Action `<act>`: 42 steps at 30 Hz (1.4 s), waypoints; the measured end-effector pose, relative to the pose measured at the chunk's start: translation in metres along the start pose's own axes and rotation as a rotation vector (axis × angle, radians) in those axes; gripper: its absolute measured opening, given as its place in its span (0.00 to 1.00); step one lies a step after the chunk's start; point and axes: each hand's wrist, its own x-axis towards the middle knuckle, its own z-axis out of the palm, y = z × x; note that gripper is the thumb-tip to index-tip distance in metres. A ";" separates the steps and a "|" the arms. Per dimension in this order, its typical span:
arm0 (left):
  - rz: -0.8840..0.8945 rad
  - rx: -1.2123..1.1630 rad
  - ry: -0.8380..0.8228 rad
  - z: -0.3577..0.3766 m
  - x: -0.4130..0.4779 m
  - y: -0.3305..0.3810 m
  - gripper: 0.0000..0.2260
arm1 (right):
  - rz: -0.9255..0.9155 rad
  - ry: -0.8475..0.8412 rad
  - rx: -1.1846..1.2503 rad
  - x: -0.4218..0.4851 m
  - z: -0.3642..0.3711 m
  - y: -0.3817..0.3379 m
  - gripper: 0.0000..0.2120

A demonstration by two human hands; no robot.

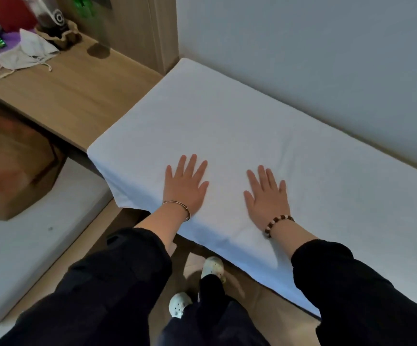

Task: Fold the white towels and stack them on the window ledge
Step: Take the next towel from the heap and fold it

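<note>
Left hand [186, 186], right hand [267, 196] flat on white towel [227, 121], fingers spread.

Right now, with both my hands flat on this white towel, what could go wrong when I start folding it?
1. The white towel overhangs the front edge and its left corner droops free, so a tug toward you could slide it onto the floor.
2. A faint crease runs just beyond your right hand. Folding before you smooth it would probably trap the wrinkle inside the fold.
</note>
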 end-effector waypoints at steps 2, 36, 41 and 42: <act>0.004 0.002 -0.005 -0.001 0.000 -0.003 0.25 | 0.087 0.004 0.006 -0.013 0.003 0.027 0.27; 0.453 0.067 -0.024 -0.003 0.026 0.168 0.27 | 0.987 0.069 0.232 -0.106 0.018 0.245 0.27; 0.462 0.051 0.001 -0.001 0.026 0.167 0.27 | 0.921 0.108 0.210 -0.074 0.004 0.211 0.28; 0.462 0.045 0.004 -0.001 0.027 0.168 0.27 | 0.784 0.105 0.187 -0.065 0.004 0.195 0.28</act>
